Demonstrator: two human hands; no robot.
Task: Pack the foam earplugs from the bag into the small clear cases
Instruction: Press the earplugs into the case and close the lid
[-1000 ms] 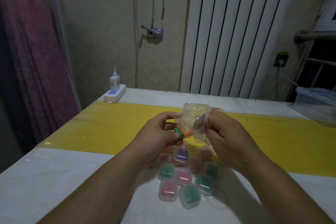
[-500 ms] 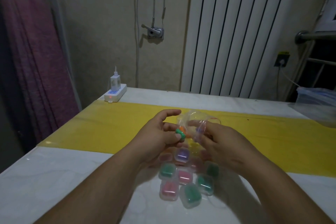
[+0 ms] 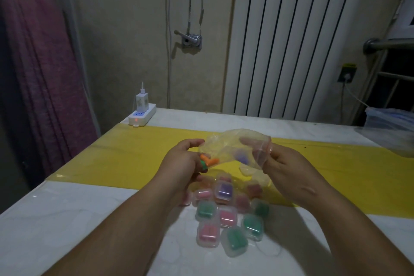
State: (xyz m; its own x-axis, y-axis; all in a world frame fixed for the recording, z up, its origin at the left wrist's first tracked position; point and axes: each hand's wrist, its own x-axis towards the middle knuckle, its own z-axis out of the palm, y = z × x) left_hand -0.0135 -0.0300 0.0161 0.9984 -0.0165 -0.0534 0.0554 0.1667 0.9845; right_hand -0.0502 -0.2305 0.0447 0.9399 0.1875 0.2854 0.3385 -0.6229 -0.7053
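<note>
Mid-frame, L hand [image 3: 186, 161] is pinching orange/green earplugs [image 3: 209, 161] at one end of the bag [image 3: 226, 148], R hand [image 3: 284, 163] is gripping its mouth; loose pinch = plugs prob. dropping among cases [image 3: 226, 215] below.

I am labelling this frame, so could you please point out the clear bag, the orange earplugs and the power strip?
clear bag [image 3: 224, 144], head view, its crumpled upper film.
orange earplugs [image 3: 212, 161], head view, middle of one plug.
power strip [image 3: 145, 114], head view, its top face.
</note>
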